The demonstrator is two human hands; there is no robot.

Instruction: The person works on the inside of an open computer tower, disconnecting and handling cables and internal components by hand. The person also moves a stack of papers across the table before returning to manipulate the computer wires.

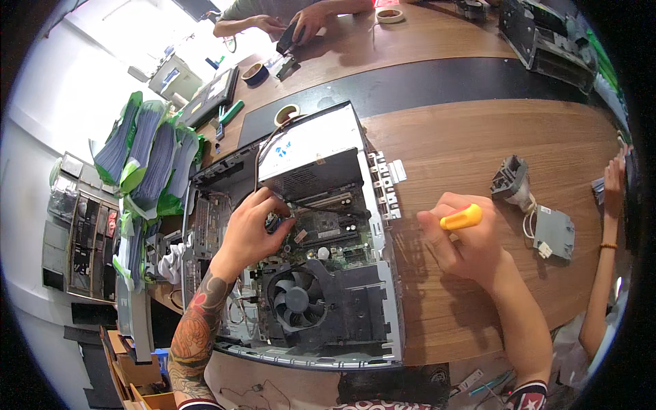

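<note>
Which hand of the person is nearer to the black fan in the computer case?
The left hand: it is over the open case, just beyond the fan. The right hand, gripping a yellow handle, is outside the case, farther right.

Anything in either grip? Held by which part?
Right hand: yellow-handled screwdriver, by its handle. Left hand, over the open computer case: can't tell whether it holds anything.

Left hand (pixel 257 225) with fingers (pixel 263 200) curled, right hand (pixel 459 236) in a fist well apart from it
</note>
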